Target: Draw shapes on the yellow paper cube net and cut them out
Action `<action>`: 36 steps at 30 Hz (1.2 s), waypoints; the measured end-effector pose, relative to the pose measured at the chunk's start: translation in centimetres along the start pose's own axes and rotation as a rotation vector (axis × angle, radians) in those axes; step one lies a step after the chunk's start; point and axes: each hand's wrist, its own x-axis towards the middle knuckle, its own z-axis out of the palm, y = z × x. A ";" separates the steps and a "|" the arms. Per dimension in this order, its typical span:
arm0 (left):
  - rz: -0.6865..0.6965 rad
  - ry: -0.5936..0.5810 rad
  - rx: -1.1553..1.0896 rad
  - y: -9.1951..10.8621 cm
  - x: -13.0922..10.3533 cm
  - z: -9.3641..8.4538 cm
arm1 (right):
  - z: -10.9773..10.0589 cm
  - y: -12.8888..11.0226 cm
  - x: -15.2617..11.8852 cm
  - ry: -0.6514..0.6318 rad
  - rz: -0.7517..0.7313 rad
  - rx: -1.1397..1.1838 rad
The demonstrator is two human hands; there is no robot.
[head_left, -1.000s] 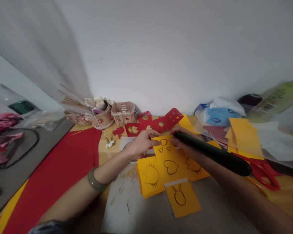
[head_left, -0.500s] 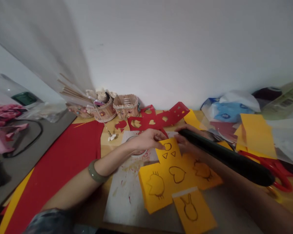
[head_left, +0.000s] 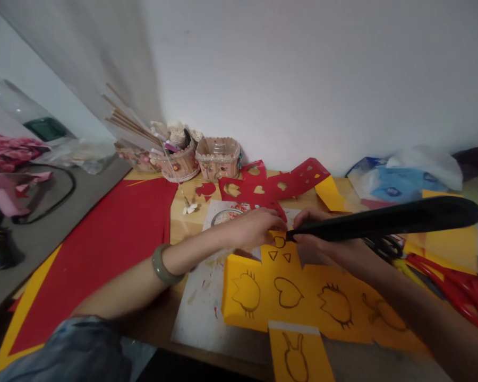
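As the head view shows, the right hand [head_left: 318, 228] has its fingers squeezed around a long black tool [head_left: 386, 222], and the tip meets the small top flap. The yellow paper cut-out [head_left: 308, 278] is right under both hands' fingers and spreads back toward the person. The left hand [head_left: 255, 228] has bent fingers touching that same flap, but I can't tell if they pinch it or just press. Just below the fingertips are two drawn triangles, then a heart, with a spiky round shape on each side. Farther below the fingers is a bunny drawing [head_left: 293, 356]. Past the fingers lies red paper with holes [head_left: 271, 185]. Little baskets [head_left: 218, 164] stand beyond the left fingers. To the right of the right fingers are red-handled scissors [head_left: 458, 286].
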 end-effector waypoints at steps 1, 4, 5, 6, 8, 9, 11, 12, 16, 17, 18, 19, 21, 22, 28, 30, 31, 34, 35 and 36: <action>0.019 -0.025 0.005 -0.1 0.1 0.0 | -0.2 0.1 0.2 -0.033 0.006 0.002; 0.065 -0.084 0.006 -0.4 0.4 -0.2 | -0.5 0.1 0.4 -0.067 0.015 0.002; 0.070 -0.091 0.005 -0.4 0.4 -0.3 | -0.4 0.1 0.3 -0.067 0.016 0.002; 0.069 -0.093 0.004 -0.5 0.5 -0.4 | -0.3 0.2 0.2 -0.066 0.013 0.000; 0.057 -0.092 0.002 -0.5 0.5 -0.5 | 0.1 0.5 -0.1 -0.054 -0.005 -0.020; 0.048 -0.091 0.001 -0.4 0.5 -0.5 | 0.3 0.8 -0.2 -0.049 -0.025 -0.040; 0.033 -0.091 0.002 -0.4 0.5 -0.6 | 0.7 1.5 -0.3 -0.047 -0.070 -0.083; 0.025 -0.093 0.003 -0.3 0.5 -0.6 | 0.8 1.8 -0.4 -0.048 -0.088 -0.102; -0.005 -0.106 0.009 -0.2 0.4 -0.7 | 0.9 2.7 -0.3 -0.051 -0.101 -0.125; -0.011 -0.108 0.011 -0.2 0.4 -0.8 | 0.9 2.8 -0.3 -0.050 -0.102 -0.130; -0.016 -0.110 0.013 -0.1 0.4 -0.8 | 0.9 2.9 -0.3 -0.049 -0.102 -0.134; -0.021 -0.113 0.014 0.0 0.4 -0.9 | 0.9 2.9 -0.3 -0.047 -0.104 -0.138; -0.027 -0.121 0.017 0.2 0.4 -1.0 | 1.0 2.9 -0.3 -0.045 -0.105 -0.144; -0.028 -0.125 0.018 0.3 0.4 -1.0 | 1.0 2.8 -0.3 -0.044 -0.104 -0.147; -0.017 -0.132 0.032 0.4 0.4 -1.1 | 0.9 2.8 -0.2 -0.057 -0.113 -0.157; -0.007 -0.130 0.038 0.3 0.4 -1.0 | 0.9 2.8 -0.3 -0.066 -0.118 -0.158; -0.001 -0.129 0.040 0.2 0.4 -1.0 | 0.9 2.8 -0.3 -0.070 -0.119 -0.159; 0.013 -0.128 0.042 -0.1 0.5 -0.8 | 0.8 2.8 -0.3 -0.090 -0.131 -0.159; 0.016 -0.129 0.042 -0.1 0.5 -0.8 | 0.8 2.8 -0.3 -0.096 -0.139 -0.159; 0.018 -0.130 0.043 -0.2 0.5 -0.7 | 0.8 2.9 -0.2 -0.102 -0.148 -0.159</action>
